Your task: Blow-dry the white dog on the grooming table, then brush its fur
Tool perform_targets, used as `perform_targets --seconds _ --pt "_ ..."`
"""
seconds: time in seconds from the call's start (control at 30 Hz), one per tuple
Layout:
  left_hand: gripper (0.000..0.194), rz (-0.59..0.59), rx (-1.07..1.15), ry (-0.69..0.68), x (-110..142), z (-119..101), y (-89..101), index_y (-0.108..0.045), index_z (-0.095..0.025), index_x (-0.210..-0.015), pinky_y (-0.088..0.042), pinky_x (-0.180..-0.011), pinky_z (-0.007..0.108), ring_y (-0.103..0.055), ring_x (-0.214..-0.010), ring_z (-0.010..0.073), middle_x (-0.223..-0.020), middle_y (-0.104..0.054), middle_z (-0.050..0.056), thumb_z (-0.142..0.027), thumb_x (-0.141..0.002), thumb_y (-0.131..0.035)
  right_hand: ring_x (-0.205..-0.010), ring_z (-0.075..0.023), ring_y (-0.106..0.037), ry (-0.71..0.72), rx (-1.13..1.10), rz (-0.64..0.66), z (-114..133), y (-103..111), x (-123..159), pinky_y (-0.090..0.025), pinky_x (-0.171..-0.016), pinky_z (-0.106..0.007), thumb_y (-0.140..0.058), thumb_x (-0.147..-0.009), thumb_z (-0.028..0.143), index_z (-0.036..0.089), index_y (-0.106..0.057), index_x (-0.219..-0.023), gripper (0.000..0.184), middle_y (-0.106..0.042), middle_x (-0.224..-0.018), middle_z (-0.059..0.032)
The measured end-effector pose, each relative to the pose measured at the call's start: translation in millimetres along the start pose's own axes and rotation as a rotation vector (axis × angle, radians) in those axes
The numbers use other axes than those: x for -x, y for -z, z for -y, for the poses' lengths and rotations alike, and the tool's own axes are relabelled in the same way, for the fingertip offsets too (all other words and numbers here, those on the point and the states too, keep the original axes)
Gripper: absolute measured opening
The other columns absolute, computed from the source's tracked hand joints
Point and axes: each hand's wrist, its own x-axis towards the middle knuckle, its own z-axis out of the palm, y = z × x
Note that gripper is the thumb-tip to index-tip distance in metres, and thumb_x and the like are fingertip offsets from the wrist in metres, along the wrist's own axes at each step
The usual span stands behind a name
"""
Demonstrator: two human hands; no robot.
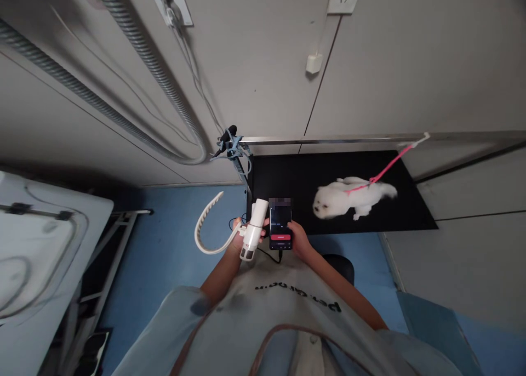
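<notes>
My left hand [237, 239] is closed round a white cylindrical device [253, 231] with a curved, ribbed white strap [200, 238] sticking out to its left. I cannot tell the device's exact kind. Beside it, my right hand [299, 240] grips a smartphone [280, 225] by its right edge, the thumb near the lit screen. A red bar shows low on the dark screen, and a black cable [280, 256] is plugged into the phone's lower end. Both things are held in front of my grey apron [287, 310].
A small white dog [335, 199] stands on a black grooming table [283, 170], tethered by a pink lead [390, 166] to a metal bar [329, 141]. Blue cords [234, 146] hang at the post. Grey hoses [152, 63] run along the wall; a white tub [45, 244] stands left.
</notes>
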Motion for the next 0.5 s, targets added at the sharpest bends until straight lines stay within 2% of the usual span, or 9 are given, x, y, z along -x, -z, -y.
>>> perform_targets --seconds 0.2,0.37,0.5 --pt "0.083 0.008 0.024 0.026 0 1 -3.2 -0.066 -0.003 -0.125 -0.049 -0.06 0.031 -0.064 -0.079 0.0239 -0.127 -0.065 0.025 -0.068 -0.081 -0.042 -0.072 -0.0256 -0.072 -0.115 0.02 -0.003 15 -5 -8 -0.057 -0.068 -0.037 -0.06 -0.087 0.058 0.014 -0.071 -0.089 0.045 -0.077 -0.078 -0.0099" --pt "0.082 0.051 0.004 0.033 1 4 -1.1 -0.066 -0.005 -0.123 -0.05 -0.058 0.031 -0.065 -0.078 0.0236 -0.123 -0.067 0.026 -0.07 -0.075 -0.053 -0.079 -0.0282 -0.075 -0.276 0.002 0.117 29 -10 -4 -0.059 -0.076 -0.043 -0.041 -0.096 0.064 0.013 -0.071 -0.102 0.059 -0.078 -0.085 -0.0137" --pt "0.079 0.032 0.006 0.027 2 1 -0.9 -0.069 -0.004 -0.118 -0.05 -0.058 0.031 -0.065 -0.077 0.0233 -0.119 -0.068 0.025 -0.068 -0.076 -0.051 -0.088 -0.0301 -0.075 -0.24 -0.033 0.215 32 -16 1 -0.058 -0.085 -0.048 -0.039 -0.096 0.068 0.014 -0.069 -0.11 0.063 -0.078 -0.089 -0.0135"
